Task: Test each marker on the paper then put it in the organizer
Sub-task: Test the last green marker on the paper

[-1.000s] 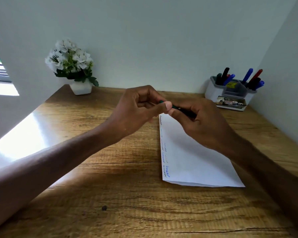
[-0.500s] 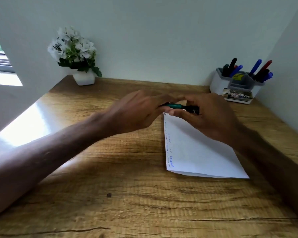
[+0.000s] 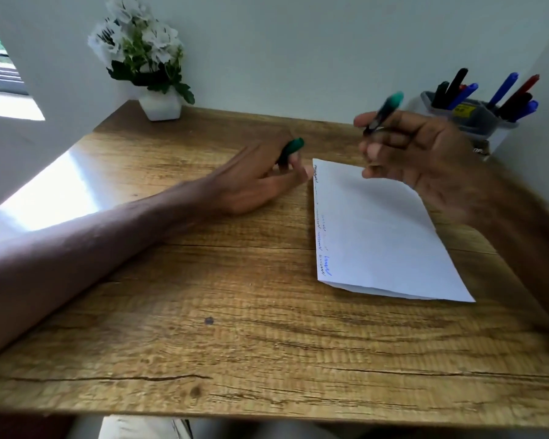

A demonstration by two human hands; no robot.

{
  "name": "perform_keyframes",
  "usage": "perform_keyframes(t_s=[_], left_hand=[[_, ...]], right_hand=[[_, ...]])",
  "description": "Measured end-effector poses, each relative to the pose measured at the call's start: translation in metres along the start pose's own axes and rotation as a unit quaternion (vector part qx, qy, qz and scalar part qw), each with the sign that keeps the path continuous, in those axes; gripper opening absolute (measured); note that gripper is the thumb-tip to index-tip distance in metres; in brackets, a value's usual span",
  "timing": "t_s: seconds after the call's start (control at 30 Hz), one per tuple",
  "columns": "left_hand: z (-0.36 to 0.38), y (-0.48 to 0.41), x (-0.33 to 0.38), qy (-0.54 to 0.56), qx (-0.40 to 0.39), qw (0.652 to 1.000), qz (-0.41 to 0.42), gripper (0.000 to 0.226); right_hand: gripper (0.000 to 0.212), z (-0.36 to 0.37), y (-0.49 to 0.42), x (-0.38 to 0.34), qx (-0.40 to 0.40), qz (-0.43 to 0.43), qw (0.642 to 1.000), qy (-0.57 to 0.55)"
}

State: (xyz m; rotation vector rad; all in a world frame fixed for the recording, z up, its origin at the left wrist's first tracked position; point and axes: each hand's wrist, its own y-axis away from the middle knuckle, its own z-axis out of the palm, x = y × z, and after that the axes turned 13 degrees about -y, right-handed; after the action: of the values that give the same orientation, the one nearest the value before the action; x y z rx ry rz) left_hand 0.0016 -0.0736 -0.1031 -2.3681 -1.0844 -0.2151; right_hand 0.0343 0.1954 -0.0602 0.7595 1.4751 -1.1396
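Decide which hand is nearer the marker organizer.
Right. The right hand holds the marker just left of the organizer; the left hand, gripping the cap, is beside the paper, farther away.

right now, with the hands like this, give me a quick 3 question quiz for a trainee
1. True or false: the right hand holds the marker lifted off the paper.
2. What does the left hand hold? A) green cap B) a sheet C) nothing
3. Fill in: the organizer stands at the table's back ____ corner.

Key: 1 true; 2 A; 3 right
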Motion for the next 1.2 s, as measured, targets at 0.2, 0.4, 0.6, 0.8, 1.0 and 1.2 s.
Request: perform_keyframes(t_s=[0.2,0.4,0.6,0.8,1.0,1.2], left_hand=[[0.003,0.003,0.004,0.087,-0.05,0.995,-0.009,0.026],[0.006,0.002,0.007,0.031,-0.126,0.991,0.021,0.039],[0.005,0.0,0.008,-0.013,-0.15,0.988,0.027,0.026],[0.007,-0.001,0.006,-0.031,-0.151,0.988,0.03,0.027],[0.008,-0.002,0.005,-0.039,-0.141,0.989,0.031,0.038],[0.008,-0.003,0.007,-0.049,-0.146,0.987,0.045,0.047]], right_hand=[[0.018,0.014,0.004,0.007,-0.048,0.022,0.997,0.051],[0.03,0.015,0.006,0.001,-0.099,0.11,0.986,0.081],[0.028,0.02,0.011,0.004,-0.088,0.106,0.981,0.138],[0.013,0.03,0.013,0.01,-0.082,0.064,0.981,0.167],[0.013,0.039,0.012,0.019,-0.07,0.025,0.981,0.18],[0.012,0.04,0.012,0.021,-0.056,0.021,0.982,0.181]])
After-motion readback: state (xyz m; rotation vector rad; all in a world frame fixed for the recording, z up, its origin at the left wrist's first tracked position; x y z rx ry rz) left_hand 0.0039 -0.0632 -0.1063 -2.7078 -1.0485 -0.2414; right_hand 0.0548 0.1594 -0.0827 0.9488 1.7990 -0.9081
